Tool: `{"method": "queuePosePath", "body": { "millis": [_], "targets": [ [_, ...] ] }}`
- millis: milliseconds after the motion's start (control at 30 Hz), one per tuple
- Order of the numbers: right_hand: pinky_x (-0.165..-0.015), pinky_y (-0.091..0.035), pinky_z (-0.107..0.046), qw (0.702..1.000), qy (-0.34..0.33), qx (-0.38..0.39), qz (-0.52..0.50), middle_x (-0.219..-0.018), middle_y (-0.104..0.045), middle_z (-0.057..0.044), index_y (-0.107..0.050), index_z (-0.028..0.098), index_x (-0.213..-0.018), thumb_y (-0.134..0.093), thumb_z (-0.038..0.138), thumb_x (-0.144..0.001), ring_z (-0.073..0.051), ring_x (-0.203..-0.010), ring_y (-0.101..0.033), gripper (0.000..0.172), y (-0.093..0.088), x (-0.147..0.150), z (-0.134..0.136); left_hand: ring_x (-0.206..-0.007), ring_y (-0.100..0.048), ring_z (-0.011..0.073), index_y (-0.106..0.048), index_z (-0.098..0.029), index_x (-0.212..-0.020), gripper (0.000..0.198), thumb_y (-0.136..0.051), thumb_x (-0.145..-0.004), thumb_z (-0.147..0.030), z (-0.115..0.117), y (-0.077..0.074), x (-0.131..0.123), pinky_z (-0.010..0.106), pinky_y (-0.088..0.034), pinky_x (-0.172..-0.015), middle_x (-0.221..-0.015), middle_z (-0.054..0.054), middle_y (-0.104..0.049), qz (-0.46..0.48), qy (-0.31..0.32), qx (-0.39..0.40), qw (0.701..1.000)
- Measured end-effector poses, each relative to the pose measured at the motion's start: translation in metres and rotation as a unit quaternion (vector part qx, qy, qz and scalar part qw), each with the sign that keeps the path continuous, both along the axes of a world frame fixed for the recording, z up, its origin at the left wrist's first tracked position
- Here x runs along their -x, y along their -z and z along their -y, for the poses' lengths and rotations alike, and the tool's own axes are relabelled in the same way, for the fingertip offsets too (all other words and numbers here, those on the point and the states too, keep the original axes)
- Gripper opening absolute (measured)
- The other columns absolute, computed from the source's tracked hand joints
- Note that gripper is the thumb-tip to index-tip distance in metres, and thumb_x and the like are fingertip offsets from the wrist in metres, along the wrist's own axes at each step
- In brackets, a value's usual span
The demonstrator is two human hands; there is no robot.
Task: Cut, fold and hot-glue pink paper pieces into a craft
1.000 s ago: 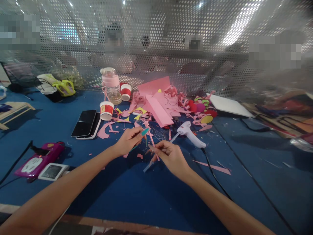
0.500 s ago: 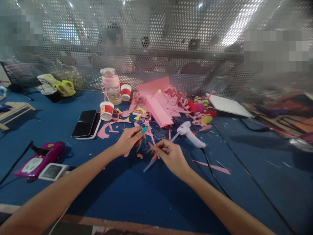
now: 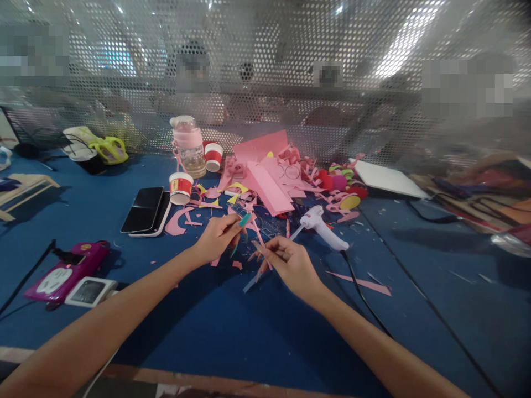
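Note:
My left hand (image 3: 218, 237) is closed in a pinch, with teal tips showing at the thumb and a lower finger; whether these are long nails cannot be made out. A narrow pink paper strip (image 3: 258, 231) slants from that thumb tip down to my right hand (image 3: 290, 261), which pinches its lower part. Beyond the right hand lies a white hot glue gun (image 3: 323, 229), its cord running toward me. A translucent glue stick (image 3: 250, 284) reaches from the gun's rear, passing beneath my right hand.
A heap of pink paper cutouts (image 3: 269, 185) lies ahead, against a perforated metal screen (image 3: 265, 66). Paper cups (image 3: 181, 190), a bottle (image 3: 188, 149) and a black phone (image 3: 143, 210) are at left, nearer me a purple device (image 3: 68, 271). A white board (image 3: 390, 179) is at right.
Both hands keep their place and grip. The pink strip and the right fingers have shifted only very slightly.

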State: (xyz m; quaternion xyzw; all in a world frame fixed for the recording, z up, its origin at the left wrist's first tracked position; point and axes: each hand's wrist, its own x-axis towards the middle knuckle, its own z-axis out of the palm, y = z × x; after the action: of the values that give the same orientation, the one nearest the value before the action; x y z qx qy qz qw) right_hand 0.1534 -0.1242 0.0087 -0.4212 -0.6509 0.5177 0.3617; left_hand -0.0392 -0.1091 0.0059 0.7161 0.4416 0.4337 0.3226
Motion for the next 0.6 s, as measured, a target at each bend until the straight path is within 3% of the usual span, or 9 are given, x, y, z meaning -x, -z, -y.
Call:
{"method": "queuePosePath", "body": {
  "millis": [267, 433, 600],
  "targets": [
    [-0.054, -0.050, -0.027, 1.000, 0.017, -0.004, 0.019, -0.050, -0.061, 0.001, -0.052, 0.020, -0.069, -0.062, 0.047, -0.076, -0.016, -0.050, -0.064, 0.029, 0.0020, 0.0003, -0.0001, -0.064, -0.058, 0.0135, -0.055, -0.015, -0.081, 0.027, -0.048, -0.087, -0.041, -0.0002, 0.0022, 0.0023, 0.025, -0.046, -0.061, -0.069, 0.001, -0.060, 0.041, 0.010, 0.012, 0.999],
    [-0.050, -0.050, -0.027, 0.997, 0.037, -0.054, 0.049, -0.056, -0.062, 0.000, -0.052, 0.021, -0.069, -0.061, 0.047, -0.077, -0.018, -0.052, -0.066, 0.028, 0.0047, 0.0000, 0.0010, -0.072, -0.059, 0.0148, -0.056, -0.016, -0.090, 0.027, -0.053, -0.084, -0.041, -0.0009, 0.0057, 0.0051, 0.028, -0.049, -0.068, -0.080, 0.004, -0.059, 0.077, -0.006, -0.007, 0.997],
    [-0.051, -0.052, -0.028, 0.992, 0.067, -0.095, 0.045, -0.062, -0.062, -0.001, -0.053, 0.021, -0.070, -0.061, 0.044, -0.077, -0.019, -0.054, -0.067, 0.026, 0.0057, -0.0013, 0.0015, -0.104, -0.053, 0.0218, -0.053, -0.019, -0.108, 0.032, -0.050, -0.085, -0.042, -0.0031, 0.0088, 0.0077, 0.039, -0.040, -0.095, -0.107, 0.010, -0.056, 0.103, 0.057, -0.083, 0.990]
  ]
}}
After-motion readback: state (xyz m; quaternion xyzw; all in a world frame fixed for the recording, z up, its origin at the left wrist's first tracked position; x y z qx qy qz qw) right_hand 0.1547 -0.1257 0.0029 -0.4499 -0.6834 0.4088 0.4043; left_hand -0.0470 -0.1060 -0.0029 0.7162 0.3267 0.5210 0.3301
